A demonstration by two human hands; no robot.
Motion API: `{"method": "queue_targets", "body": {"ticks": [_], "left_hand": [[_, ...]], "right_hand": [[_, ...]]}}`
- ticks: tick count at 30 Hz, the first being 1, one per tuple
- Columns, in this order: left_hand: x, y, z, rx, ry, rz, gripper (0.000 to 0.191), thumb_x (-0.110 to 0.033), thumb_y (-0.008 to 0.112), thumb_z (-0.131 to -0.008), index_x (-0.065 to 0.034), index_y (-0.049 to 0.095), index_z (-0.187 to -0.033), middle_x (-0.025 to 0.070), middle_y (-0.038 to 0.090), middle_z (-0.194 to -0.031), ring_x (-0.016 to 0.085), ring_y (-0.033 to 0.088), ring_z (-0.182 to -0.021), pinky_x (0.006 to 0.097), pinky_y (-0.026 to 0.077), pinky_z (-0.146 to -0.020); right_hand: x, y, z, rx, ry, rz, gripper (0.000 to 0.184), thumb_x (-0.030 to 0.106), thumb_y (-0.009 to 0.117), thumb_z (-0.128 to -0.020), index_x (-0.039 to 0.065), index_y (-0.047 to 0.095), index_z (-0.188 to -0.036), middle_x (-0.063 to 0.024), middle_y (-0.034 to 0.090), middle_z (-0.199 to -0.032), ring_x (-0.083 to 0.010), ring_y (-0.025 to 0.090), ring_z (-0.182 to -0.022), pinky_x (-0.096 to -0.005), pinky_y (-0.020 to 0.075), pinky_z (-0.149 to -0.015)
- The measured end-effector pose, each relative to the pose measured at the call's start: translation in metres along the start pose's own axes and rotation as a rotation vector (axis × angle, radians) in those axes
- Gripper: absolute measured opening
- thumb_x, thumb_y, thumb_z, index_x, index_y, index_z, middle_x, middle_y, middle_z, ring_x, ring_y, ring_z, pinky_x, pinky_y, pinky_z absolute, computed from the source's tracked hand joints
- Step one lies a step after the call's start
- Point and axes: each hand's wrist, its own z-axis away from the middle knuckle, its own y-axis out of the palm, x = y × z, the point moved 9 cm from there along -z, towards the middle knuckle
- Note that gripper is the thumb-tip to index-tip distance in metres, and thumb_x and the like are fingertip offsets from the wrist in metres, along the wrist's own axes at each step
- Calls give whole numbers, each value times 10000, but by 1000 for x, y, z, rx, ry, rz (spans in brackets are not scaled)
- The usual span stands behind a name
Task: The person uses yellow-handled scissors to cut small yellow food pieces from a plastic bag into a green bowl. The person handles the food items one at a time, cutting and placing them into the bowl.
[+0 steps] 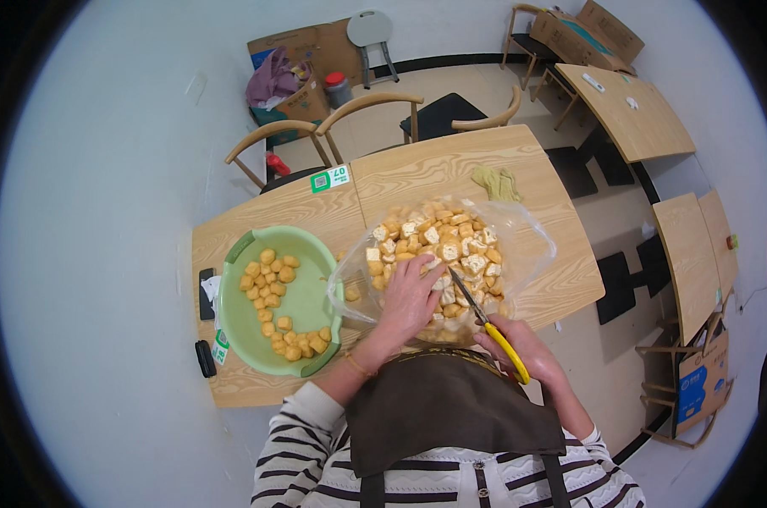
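A clear plastic bag (528, 219) lies spread open before me, heaped with fried tofu puffs (450, 251). Many of those show white cut insides. My left hand (412, 297) reaches into the heap, its thumb and fingers around a cut puff (442, 281). In my right hand (522, 348) are scissors (505, 352) with yellow handles, their blade tips close to my left fingertips. The blades look nearly closed. To the left stands a green plastic basin (310, 273), with whole golden puffs (272, 298) along its left and lower parts.
A yellowish cloth (498, 183) lies on the wooden table (421, 168) beyond the bag. Beside the basin are a phone (206, 295), crumpled tissue (212, 289) and a black case (205, 359). Wooden chairs (371, 105) line the far edge; a wall (117, 254) is at left.
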Motion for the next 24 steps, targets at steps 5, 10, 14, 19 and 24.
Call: {"method": "queue_targets", "body": {"ticks": [5,10,14,19,24], "left_hand": [[39,28,-46,-19,42,-217,425,3,636,-812,-47,669,-1233,145,587,-1277,340,538,-1163,433,468,-982],[41,36,-66,95,-8,-200,474,22,630,-791,-43,655,-1260,145,590,-1296,348,542,-1158,431,473,-991],[13,42,-55,170,69,-104,504,8,644,-796,-26,622,-1298,193,561,-1355,390,525,-1222,455,452,-1052],[5,7,-37,147,74,36,465,19,614,-824,-11,619,-1288,210,582,-1332,394,562,-1221,431,474,-1046],[41,-33,-19,120,-73,116,400,-11,617,-844,-41,657,-1241,169,695,-1092,359,672,-1002,382,555,-881]], "right_hand": [[2,-10,4,-70,-37,52,357,336,679,-963,15,553,-872,-184,595,-624,-356,612,-569,-437,454,-551],[-8,-5,6,-56,-59,22,364,348,668,-973,16,555,-874,-168,602,-610,-315,618,-536,-412,449,-520],[-19,3,5,22,72,-229,356,341,623,-1005,22,552,-864,-105,612,-585,-204,622,-500,-347,459,-474],[-48,-3,-8,-24,140,-482,358,352,579,-1034,0,592,-970,-65,613,-608,-127,577,-453,-262,455,-429],[-34,-3,-4,64,158,-533,374,310,559,-1044,-38,594,-1178,-59,608,-623,-123,564,-447,-251,455,-437]]}}
